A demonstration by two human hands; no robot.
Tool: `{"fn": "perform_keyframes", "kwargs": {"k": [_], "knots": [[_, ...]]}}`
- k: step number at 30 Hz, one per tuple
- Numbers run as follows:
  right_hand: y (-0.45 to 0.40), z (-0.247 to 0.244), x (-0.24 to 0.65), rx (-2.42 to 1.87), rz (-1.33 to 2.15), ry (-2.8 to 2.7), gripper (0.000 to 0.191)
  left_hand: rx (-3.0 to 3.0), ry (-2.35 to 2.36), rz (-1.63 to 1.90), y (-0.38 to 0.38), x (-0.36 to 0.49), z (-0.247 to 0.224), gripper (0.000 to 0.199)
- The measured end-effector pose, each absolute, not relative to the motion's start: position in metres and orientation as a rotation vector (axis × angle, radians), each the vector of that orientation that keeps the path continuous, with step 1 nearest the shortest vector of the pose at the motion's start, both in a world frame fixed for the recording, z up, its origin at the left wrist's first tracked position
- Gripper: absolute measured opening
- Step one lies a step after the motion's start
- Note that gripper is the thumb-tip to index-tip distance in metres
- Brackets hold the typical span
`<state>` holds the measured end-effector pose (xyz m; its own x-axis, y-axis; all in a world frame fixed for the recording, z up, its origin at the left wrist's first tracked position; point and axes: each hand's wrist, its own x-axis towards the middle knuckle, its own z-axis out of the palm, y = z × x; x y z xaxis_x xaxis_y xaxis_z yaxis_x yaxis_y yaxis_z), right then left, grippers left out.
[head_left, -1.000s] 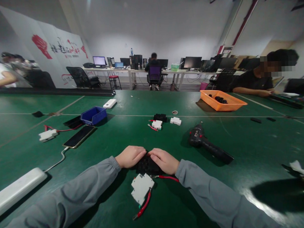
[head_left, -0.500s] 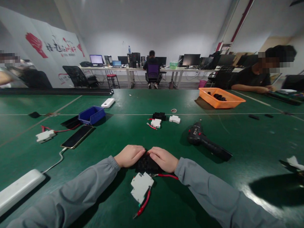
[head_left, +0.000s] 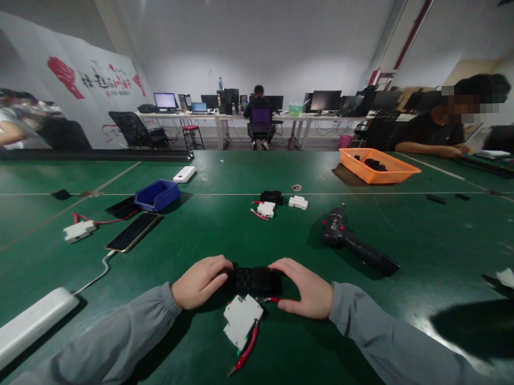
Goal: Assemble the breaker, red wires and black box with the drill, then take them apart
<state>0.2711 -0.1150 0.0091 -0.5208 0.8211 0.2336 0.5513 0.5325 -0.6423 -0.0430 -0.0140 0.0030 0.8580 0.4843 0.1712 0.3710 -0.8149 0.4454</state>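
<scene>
A black plastic case (head_left: 254,281) lies flat on the green table between my two hands. My left hand (head_left: 201,282) is at its left end, fingers stretched forward and touching or nearly touching it. At the right end, my right hand (head_left: 306,292) has its thumb and fingers spread apart; the fingertips meet the case's far edge and the thumb is by the red wire near the breaker. Just in front of the case lies a white circuit breaker (head_left: 243,319), with a short red wire (head_left: 248,350) hanging off its near end.
A black cordless screwdriver (head_left: 355,242) lies to the right. Farther back are another white breaker (head_left: 266,209), a white block (head_left: 298,202) and an orange basket (head_left: 378,174) of black parts. On the left are a blue bin (head_left: 156,196), a phone (head_left: 134,232) and a white power strip (head_left: 29,329).
My hands have moved apart from the middle of the black case, left hand leftward and right hand rightward, uncovering its top. My right thumb has swung away from the fingers.
</scene>
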Motion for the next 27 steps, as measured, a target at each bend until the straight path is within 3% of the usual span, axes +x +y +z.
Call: {"fn": "perform_keyframes", "kwargs": {"k": [3, 9, 13, 18, 22, 27], "knots": [[-0.123, 0.006, 0.28, -1.155, 0.604, -2.267, 0.07, 2.681, 0.611, 0.329, -0.02, -0.05, 0.006, 0.031], [-0.113, -0.001, 0.276, -1.202, 0.487, -2.255, 0.026, 2.752, 0.562, 0.286, -0.015, -0.041, 0.007, 0.029], [-0.11, -0.001, 0.275, -1.277, 0.436, -2.254, 0.015, 2.744, 0.662, 0.317, -0.013, -0.039, 0.0, 0.023], [-0.111, -0.003, 0.276, -1.308, 0.35, -2.267, 0.024, 2.715, 0.8, 0.353, -0.017, -0.037, -0.002, 0.021], [-0.111, -0.003, 0.275, -1.345, 0.292, -2.24, 0.019, 2.666, 0.754, 0.371, -0.021, -0.037, 0.005, 0.022], [-0.108, 0.003, 0.27, -1.26, 0.209, -2.346, 0.074, 2.637, 0.639, 0.41, -0.024, -0.039, 0.011, 0.041]]}}
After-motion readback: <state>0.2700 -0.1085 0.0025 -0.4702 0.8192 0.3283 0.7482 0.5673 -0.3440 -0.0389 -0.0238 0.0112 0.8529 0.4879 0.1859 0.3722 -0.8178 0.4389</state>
